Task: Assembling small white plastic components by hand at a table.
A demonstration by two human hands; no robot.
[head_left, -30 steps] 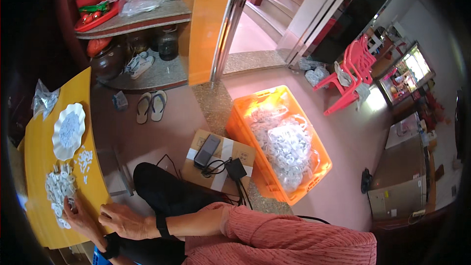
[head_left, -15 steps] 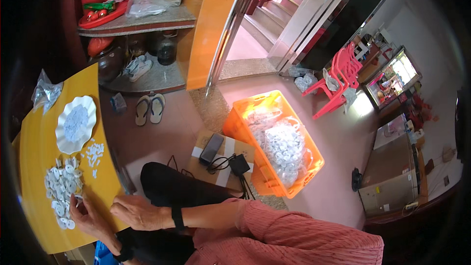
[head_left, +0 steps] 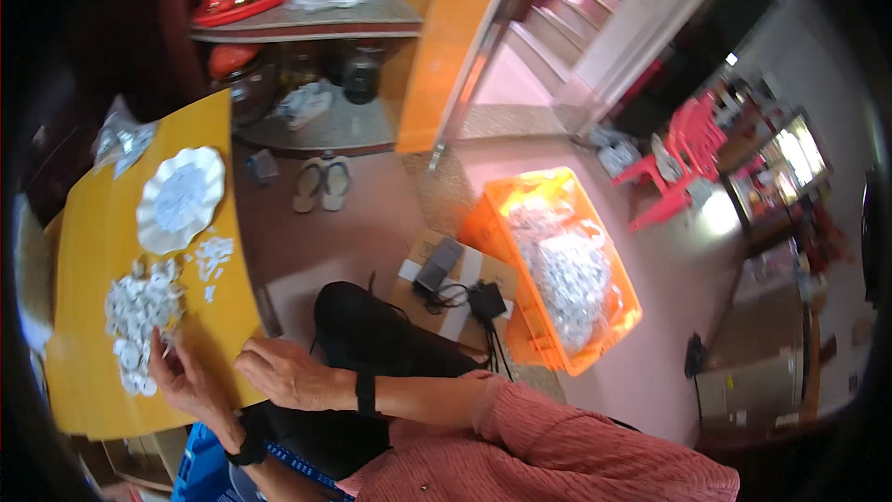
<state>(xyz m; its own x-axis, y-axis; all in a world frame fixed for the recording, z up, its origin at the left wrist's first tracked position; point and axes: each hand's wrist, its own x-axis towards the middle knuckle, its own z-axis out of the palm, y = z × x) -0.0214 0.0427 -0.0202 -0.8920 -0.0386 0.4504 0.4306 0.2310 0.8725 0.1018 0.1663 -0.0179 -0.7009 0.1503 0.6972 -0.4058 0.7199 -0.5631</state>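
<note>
My left hand (head_left: 189, 379) is at the near right edge of a pile of small white round plastic parts (head_left: 144, 302) on the yellow table (head_left: 84, 390). Its thumb and fingers close around what looks like one small white plastic part, though blur hides its shape. Just right of it, apart, my right hand (head_left: 286, 374) is over the table's edge with fingers curled in; anything inside them is hidden. Beyond the pile, a white scalloped plate (head_left: 153, 232) carries many tiny pale bluish pieces (head_left: 179, 197). A scatter of small white pieces (head_left: 214, 258) lies beside it.
A clear plastic bag (head_left: 123, 138) sits at the table's far end. Right of my knee, a cardboard box (head_left: 418, 256) bears a dark device (head_left: 439, 265) and a black adapter (head_left: 486, 300). An orange crate (head_left: 525, 353) holds bagged white parts. Sandals (head_left: 322, 186) lie on the floor.
The whole view has shifted, so the table and crate appear farther right and slightly higher. Both hands stay beside the pile, with little change in their grip.
</note>
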